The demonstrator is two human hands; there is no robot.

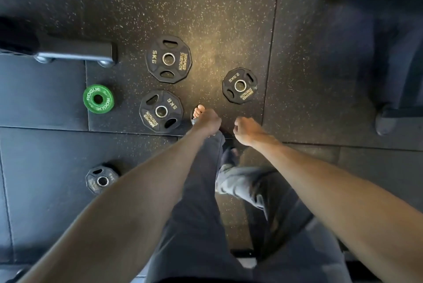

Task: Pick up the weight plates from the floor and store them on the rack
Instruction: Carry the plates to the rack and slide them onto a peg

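Looking down at the speckled rubber floor: a far Hammer Strength 5KG plate, a near 5KG plate, a 2.5KG plate and a green ROGUE plate all lie flat. Left hand curls round a small black plate (mostly hidden). Right hand is fisted and empty.
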